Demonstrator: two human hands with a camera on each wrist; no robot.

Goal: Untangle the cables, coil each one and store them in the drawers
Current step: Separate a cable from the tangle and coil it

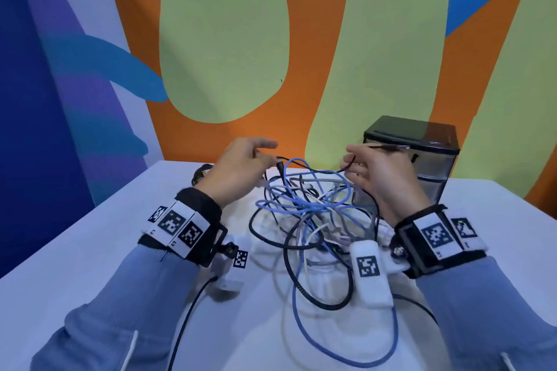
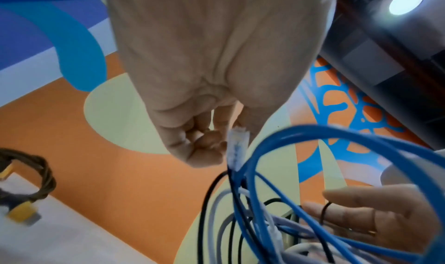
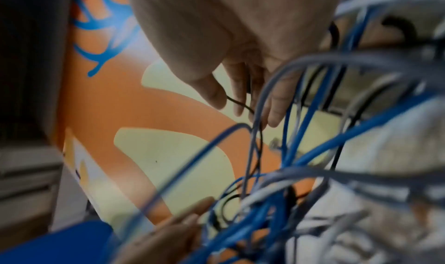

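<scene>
Head view from above, wrist views close along each palm, all sharing the cable tangle [image 1: 313,220]

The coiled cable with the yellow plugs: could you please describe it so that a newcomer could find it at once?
Start at the white table and go to its far edge, left of the tangled cables. Just behind the left hand lies a dark coiled cable. Unlike the loose blue, white and black ones, it is already bundled, lies apart, and has yellow plugs.
</scene>
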